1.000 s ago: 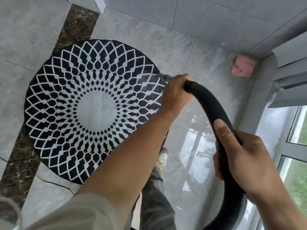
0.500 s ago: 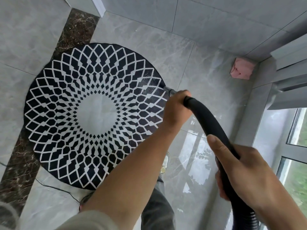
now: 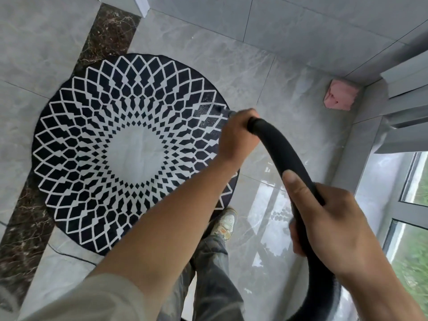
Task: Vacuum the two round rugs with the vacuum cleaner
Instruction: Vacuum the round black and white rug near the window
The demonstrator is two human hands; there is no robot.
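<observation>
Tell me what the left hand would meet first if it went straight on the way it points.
Most likely the round black-and-white rug: the left hand grips the vacuum hose near its nozzle tip, which points at the rug's right part. Whether they touch is unclear.

Bare floor tile point(image 3: 278, 72) lies open between the round rug point(image 3: 92, 181) and the far wall point(image 3: 301, 19), while to the right the way closes at the window frame point(image 3: 403, 135) and a pink cloth point(image 3: 340, 97) in the corner, and the black hose point(image 3: 284, 154) arcs across the near right.
</observation>
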